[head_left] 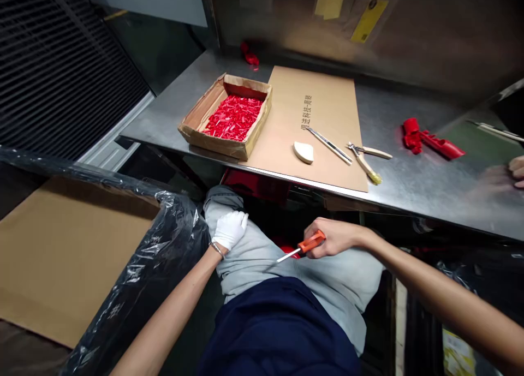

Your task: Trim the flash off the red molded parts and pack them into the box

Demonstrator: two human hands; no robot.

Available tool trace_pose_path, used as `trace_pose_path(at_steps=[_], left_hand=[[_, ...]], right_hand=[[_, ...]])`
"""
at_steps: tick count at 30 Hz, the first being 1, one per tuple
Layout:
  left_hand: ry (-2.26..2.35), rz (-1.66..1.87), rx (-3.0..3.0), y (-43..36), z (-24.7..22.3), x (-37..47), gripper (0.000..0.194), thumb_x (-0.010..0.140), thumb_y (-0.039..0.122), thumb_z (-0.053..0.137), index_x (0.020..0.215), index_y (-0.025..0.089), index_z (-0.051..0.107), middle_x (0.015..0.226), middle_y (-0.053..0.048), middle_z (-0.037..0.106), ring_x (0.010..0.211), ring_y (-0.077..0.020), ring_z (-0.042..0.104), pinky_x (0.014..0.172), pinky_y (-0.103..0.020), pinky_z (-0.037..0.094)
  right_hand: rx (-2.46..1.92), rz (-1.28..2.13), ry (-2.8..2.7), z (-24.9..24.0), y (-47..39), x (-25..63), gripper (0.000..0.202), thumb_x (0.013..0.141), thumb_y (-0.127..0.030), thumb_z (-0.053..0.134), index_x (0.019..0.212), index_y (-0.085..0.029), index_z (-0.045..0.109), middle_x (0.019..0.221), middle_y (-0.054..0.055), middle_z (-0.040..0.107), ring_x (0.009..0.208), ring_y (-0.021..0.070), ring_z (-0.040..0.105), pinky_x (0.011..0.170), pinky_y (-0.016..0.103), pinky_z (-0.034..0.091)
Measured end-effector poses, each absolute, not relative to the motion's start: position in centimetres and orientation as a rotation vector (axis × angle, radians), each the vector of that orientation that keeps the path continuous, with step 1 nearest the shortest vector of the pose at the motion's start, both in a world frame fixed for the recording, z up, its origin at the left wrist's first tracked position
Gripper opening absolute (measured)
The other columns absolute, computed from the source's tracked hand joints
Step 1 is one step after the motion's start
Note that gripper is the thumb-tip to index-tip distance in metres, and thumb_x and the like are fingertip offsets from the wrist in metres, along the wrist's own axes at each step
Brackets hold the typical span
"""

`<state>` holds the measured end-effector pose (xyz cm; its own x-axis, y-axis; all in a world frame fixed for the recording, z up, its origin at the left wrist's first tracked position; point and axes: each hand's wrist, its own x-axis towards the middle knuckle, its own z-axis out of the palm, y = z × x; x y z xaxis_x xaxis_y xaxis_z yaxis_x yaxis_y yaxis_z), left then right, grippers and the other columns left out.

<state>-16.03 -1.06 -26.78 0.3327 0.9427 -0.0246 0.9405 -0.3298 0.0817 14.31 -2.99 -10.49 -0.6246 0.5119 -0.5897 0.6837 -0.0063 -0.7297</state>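
Observation:
My left hand (230,230), in a white glove, rests on my left thigh near the knee. Its fingers look curled, and the inside of the hand is hidden. My bare right hand (335,237) is closed round the orange handle of a screwdriver (313,242) above my lap, below the bench edge. The metal shaft points left and down over my thigh. On a cardboard sheet (282,147) ahead lie a cream-coloured wedge-shaped block (303,153), a pen-like tool (331,145) and cutting pliers (362,156) with pale handles.
A cardboard box (221,146) of small red pieces stands on the metal bench (164,114). Curved red parts (444,145) lie at the right. Another person's fingers (518,171) show at the right edge. A plastic-lined bin (135,272) holding cardboard sits at my left.

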Motion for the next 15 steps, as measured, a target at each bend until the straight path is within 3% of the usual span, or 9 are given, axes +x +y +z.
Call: trace_pose_path(at_steps=[4, 7, 10, 12, 15], left_hand=[[1.790, 0.028, 2.521, -0.9, -26.7, -16.0, 0.037, 0.098, 0.038, 0.039, 0.085, 0.015, 0.065, 0.081, -0.007, 0.068, 0.077, -0.0205, 0.062, 0.069, -0.033, 0.045], [1.818, 0.016, 2.526, -0.9, -26.5, -16.0, 0.047, 0.099, 0.037, 0.027, 0.084, 0.018, 0.067, 0.083, -0.009, 0.070, 0.078, -0.0250, 0.064, 0.066, -0.033, 0.040], [1.842, 0.005, 2.523, -0.6, -26.5, -15.8, 0.050, 0.099, 0.037, 0.024, 0.083, 0.020, 0.068, 0.083, -0.010, 0.071, 0.078, -0.0270, 0.065, 0.064, -0.033, 0.039], [1.843, -0.007, 2.524, -0.2, -26.5, -15.7, 0.049, 0.098, 0.038, 0.025, 0.081, 0.019, 0.068, 0.082, -0.011, 0.072, 0.079, -0.0279, 0.066, 0.063, -0.033, 0.039], [1.833, -0.034, 2.535, 0.5, -26.5, -15.2, 0.047, 0.097, 0.038, 0.029, 0.079, 0.020, 0.069, 0.081, -0.010, 0.073, 0.078, -0.0284, 0.068, 0.062, -0.033, 0.040]], right_hand=[[1.828, -1.521, 2.425, -12.4, -6.0, 15.3, 0.021, 0.077, -0.039, 0.068, 0.078, -0.018, 0.068, 0.088, 0.005, 0.064, 0.080, 0.0202, 0.060, 0.075, 0.029, 0.046], [2.494, -1.225, 2.434, -13.2, -9.3, 16.6, 0.036, 0.093, -0.047, 0.049, 0.100, -0.015, 0.067, 0.102, 0.014, 0.066, 0.093, 0.0280, 0.063, 0.083, 0.037, 0.049], [3.196, -0.721, 2.199, -14.6, -11.9, 17.5, 0.054, 0.103, -0.043, 0.024, 0.136, -0.006, 0.044, 0.123, 0.027, 0.056, 0.102, 0.0338, 0.062, 0.084, 0.047, 0.050], [3.481, -0.420, 2.026, -16.1, -12.5, 18.0, 0.056, 0.105, -0.041, 0.017, 0.146, -0.004, 0.026, 0.128, 0.028, 0.053, 0.108, 0.0335, 0.060, 0.088, 0.048, 0.049], [3.636, -0.197, 1.872, -18.9, -11.5, 19.1, 0.050, 0.106, -0.043, 0.028, 0.145, -0.012, 0.029, 0.132, 0.020, 0.051, 0.112, 0.0288, 0.058, 0.094, 0.047, 0.048]])
